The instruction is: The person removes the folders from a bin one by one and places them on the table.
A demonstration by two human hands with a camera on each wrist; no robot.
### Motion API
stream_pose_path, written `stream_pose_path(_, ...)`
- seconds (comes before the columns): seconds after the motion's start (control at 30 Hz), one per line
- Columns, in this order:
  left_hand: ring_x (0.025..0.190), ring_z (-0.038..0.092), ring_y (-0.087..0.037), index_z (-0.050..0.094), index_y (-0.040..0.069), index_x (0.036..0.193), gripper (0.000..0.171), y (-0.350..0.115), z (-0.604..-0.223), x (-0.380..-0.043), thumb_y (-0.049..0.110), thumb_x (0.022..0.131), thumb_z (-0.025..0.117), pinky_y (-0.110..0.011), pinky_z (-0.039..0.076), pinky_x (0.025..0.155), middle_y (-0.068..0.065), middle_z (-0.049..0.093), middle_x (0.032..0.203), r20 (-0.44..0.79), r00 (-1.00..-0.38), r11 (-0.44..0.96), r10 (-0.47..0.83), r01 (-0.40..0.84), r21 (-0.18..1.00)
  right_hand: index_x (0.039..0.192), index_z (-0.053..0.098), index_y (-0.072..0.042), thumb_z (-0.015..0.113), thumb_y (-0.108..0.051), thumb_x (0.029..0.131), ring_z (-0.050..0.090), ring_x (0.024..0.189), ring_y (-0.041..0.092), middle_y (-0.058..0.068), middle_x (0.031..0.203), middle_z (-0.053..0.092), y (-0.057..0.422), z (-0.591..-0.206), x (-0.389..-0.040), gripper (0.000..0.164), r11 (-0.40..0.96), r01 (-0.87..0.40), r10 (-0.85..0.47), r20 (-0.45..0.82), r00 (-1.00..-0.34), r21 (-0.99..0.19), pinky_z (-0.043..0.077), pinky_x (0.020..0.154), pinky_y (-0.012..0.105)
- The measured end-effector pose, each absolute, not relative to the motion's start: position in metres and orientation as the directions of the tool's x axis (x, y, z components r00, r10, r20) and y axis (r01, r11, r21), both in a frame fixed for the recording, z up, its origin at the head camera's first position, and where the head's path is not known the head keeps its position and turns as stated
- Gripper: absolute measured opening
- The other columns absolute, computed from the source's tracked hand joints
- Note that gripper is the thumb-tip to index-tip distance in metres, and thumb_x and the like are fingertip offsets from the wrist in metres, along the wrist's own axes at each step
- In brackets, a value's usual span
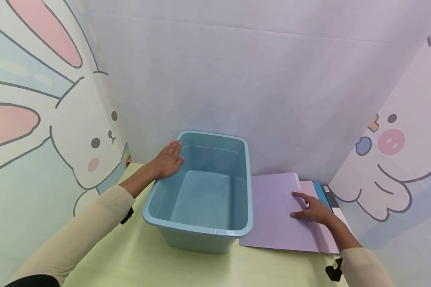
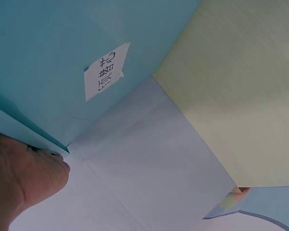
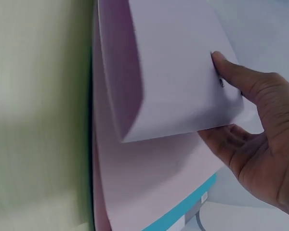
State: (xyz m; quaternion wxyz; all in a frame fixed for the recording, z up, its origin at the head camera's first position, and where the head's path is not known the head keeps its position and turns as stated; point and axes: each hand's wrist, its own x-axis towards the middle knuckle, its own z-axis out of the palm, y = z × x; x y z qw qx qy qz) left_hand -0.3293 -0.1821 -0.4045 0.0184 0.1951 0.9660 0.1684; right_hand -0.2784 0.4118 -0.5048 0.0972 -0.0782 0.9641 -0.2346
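Note:
A blue plastic tub stands on the table, and its visible interior holds nothing. My left hand rests on the tub's left rim with its fingers straight. On the outer side wall, the left wrist view shows a white paper label with handwriting. To the tub's right lies a purple folder on top of a stack. My right hand pinches its right edge, thumb above and fingers beneath. That edge is lifted off the pink folder below in the right wrist view.
Beneath the pink folder, a blue item and a black-and-white item stick out at the right. The pale yellow-green table meets a lavender backdrop behind. Cartoon-printed panels flank both sides.

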Motion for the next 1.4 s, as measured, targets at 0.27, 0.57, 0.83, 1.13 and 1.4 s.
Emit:
stream_pose_path(0.27, 0.175, 0.004, -0.055, 0.008, -0.018, 0.173, 0.073, -0.183, -0.405, -0.328, 0.028, 0.120, 0.030, -0.066, 0.007, 0.143, -0.036, 0.004, 0.186, 0.034, -0.922, 0.863, 0.386, 0.374, 0.340, 0.162, 0.053, 0.002, 0.094, -0.040, 0.090, 0.066, 0.114, 0.048, 0.045, 0.136, 0.063, 0.410, -0.518, -0.274, 0.093, 0.914, -0.114, -0.198, -0.184, -0.963, -0.390, 0.060, 0.096, 0.067)
stream_pose_path(0.57, 0.176, 0.003, -0.054, 0.006, -0.017, 0.173, 0.074, -0.183, -0.406, -0.329, 0.028, 0.120, 0.030, -0.066, 0.006, 0.144, -0.035, 0.003, 0.186, 0.028, -0.922, 0.867, 0.385, 0.372, 0.332, 0.161, 0.054, 0.002, 0.093, -0.038, 0.090, 0.059, 0.116, 0.053, 0.044, 0.137, 0.051, 0.396, -0.519, -0.275, 0.090, 0.954, -0.064, -0.136, -0.231, -0.963, -0.294, 0.060, 0.093, 0.071)
stream_pose_path(0.83, 0.176, 0.003, -0.054, 0.007, -0.018, 0.173, 0.074, -0.183, -0.406, -0.329, 0.027, 0.120, 0.031, -0.066, 0.006, 0.144, -0.036, 0.003, 0.186, 0.034, -0.921, 0.864, 0.387, 0.375, 0.336, 0.155, 0.061, 0.004, 0.096, -0.028, 0.087, 0.052, 0.127, 0.062, 0.045, 0.144, 0.051, 0.372, -0.512, -0.274, 0.083, 0.959, -0.135, -0.180, -0.170, -0.969, -0.247, 0.058, 0.098, 0.074)
stream_pose_path(1.13, 0.176, 0.003, -0.054, 0.006, -0.018, 0.173, 0.074, -0.185, -0.406, -0.330, 0.026, 0.120, 0.032, -0.066, 0.006, 0.144, -0.036, 0.003, 0.186, 0.035, -0.921, 0.861, 0.387, 0.375, 0.343, 0.155, 0.063, 0.001, 0.101, -0.035, 0.082, 0.054, 0.136, 0.062, 0.042, 0.155, 0.053, 0.337, -0.512, -0.270, 0.090, 0.936, -0.252, -0.280, -0.088, -0.956, -0.245, 0.054, 0.107, 0.078)
stream_pose_path(1.4, 0.175, 0.004, -0.056, 0.008, -0.018, 0.173, 0.074, -0.186, -0.407, -0.330, 0.028, 0.120, 0.031, -0.067, 0.007, 0.143, -0.037, 0.004, 0.185, 0.042, -0.919, 0.861, 0.391, 0.382, 0.335, 0.166, 0.055, -0.005, 0.104, -0.047, 0.076, 0.038, 0.158, 0.068, 0.038, 0.173, 0.042, 0.312, -0.522, -0.265, 0.111, 0.926, -0.250, -0.302, -0.160, -0.940, -0.282, 0.041, 0.120, 0.086)
